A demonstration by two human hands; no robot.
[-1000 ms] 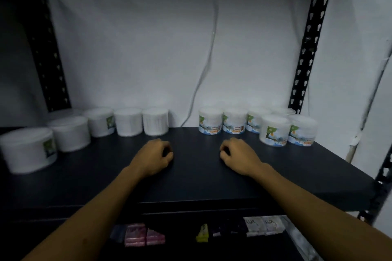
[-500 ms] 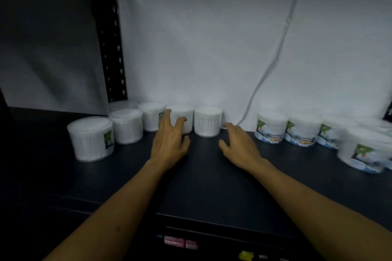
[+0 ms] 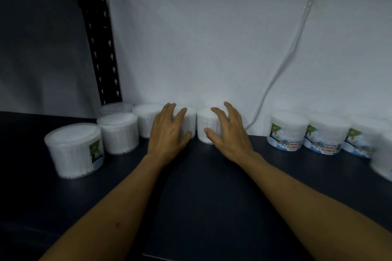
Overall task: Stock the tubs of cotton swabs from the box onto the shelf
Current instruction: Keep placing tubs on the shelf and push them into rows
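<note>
Several white tubs of cotton swabs stand along the back of the dark shelf. My left hand lies with spread fingers over one tub in the left row, thumb at its front. My right hand is cupped, fingers apart, against the neighbouring tub, thumb on its front wall. Neither tub is lifted. More plain-sided tubs curve off to the left, ending with a larger-looking one near the front. Labelled tubs line the right. The box is out of view.
A black perforated shelf upright rises at the back left. A white cable hangs down the white wall and ends behind the tubs. Another tub sits at the right edge, nearer the front.
Both hands went from loose fists at mid-shelf to open, and reached forward and left onto two tubs in the back row. The view swung left and moved closer.
</note>
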